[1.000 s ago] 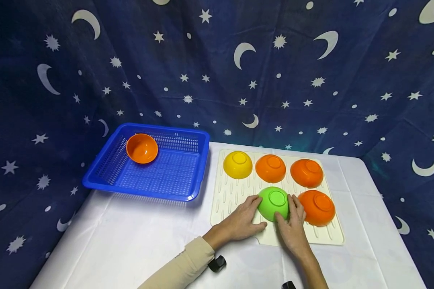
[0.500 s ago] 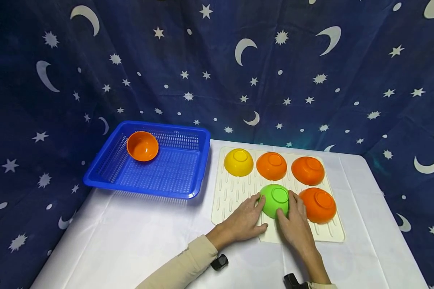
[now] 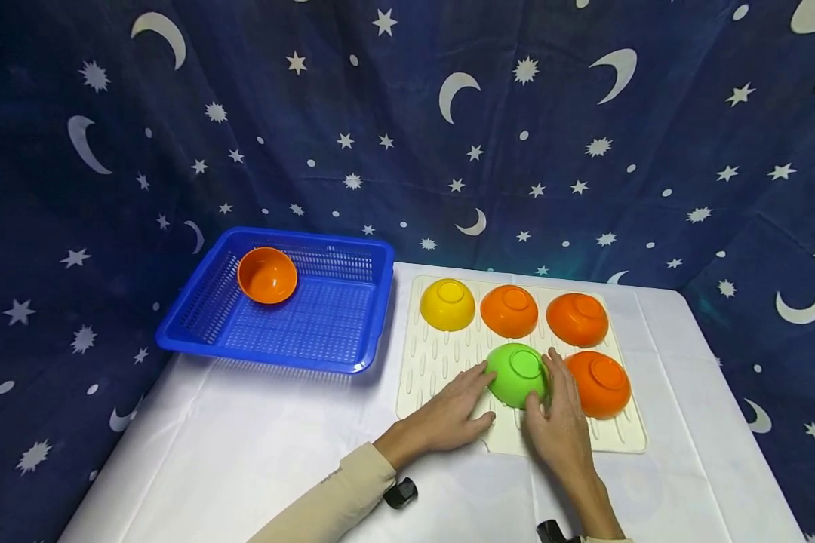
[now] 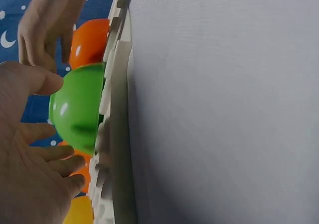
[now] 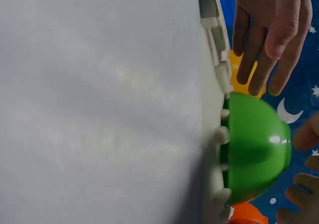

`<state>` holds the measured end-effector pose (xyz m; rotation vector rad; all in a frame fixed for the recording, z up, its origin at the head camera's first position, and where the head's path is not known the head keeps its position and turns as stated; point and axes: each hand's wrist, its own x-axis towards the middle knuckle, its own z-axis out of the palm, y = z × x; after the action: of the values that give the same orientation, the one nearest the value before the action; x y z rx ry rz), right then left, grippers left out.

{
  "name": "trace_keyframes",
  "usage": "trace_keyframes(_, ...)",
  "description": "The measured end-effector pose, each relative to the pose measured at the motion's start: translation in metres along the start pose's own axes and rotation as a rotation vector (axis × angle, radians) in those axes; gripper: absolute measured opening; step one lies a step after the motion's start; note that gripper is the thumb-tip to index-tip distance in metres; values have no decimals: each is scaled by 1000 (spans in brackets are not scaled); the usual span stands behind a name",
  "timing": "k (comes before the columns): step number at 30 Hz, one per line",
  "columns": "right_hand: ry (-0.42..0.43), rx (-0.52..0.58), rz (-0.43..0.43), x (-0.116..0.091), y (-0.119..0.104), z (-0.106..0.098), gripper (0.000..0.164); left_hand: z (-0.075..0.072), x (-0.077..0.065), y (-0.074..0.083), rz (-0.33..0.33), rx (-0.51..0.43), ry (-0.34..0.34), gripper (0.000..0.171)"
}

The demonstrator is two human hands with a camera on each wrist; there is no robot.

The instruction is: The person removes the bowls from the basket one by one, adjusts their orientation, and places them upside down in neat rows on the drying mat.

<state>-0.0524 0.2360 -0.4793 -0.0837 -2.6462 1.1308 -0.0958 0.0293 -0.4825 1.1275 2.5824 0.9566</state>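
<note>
A green bowl (image 3: pixel 516 375) lies upside down on the cream ribbed drying mat (image 3: pixel 441 362), near its front edge. At its left side is my left hand (image 3: pixel 448 411), fingers spread and loosely bent. My right hand (image 3: pixel 560 422) is at the bowl's right side, between it and an upturned orange bowl (image 3: pixel 599 385). In the right wrist view a small gap shows between the left fingertips and the green bowl (image 5: pixel 256 147). The right fingers (image 5: pixel 301 196) also stand apart from it there. Neither hand grips anything.
Behind, on the mat, a yellow bowl (image 3: pixel 447 305) and two orange bowls, one in the middle (image 3: pixel 509 311) and one at right (image 3: pixel 577 320), lie upside down. A blue basket (image 3: pixel 373 324) at left holds an upright orange bowl (image 3: pixel 267 276). A starry curtain (image 3: pixel 407 113) hangs behind the white-covered table.
Both hands have loosened from the green bowl: the left has drawn slightly left and the right has shifted slightly right. The bowl stays in place on the mat.
</note>
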Motion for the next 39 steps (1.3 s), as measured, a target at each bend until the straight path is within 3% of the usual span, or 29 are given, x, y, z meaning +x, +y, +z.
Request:
trace_keyframes(2, 50, 28, -21, -5, 0, -4, 57, -2, -5, -2, 3, -29, 19, 63)
trace_keyframes(6, 64, 67, -36, -12, 1, -15, 54, -9, -12, -3, 8, -38, 56, 62)
trace_keyframes(13, 122, 5, -162, -21, 19, -33, 53, -24, -20, 2, 27, 45, 103, 59)
trace_keyframes(18, 226, 30, -236, -20, 39, -55, 47, -38, -22, 7, 49, 112, 167, 55)
trace_keyframes(23, 315, 2, -143, -19, 59, -80, 51, -54, -28, 11, 101, 226, 268, 50)
trace_keyframes(30, 172, -93, -41, -22, 86, -95, 58, -75, -38, 5, 143, 292, 382, 43)
trace_keyframes(39, -64, -261, 45, -26, 114, -93, 54, -97, -45, -6, 148, 333, 372, 41)
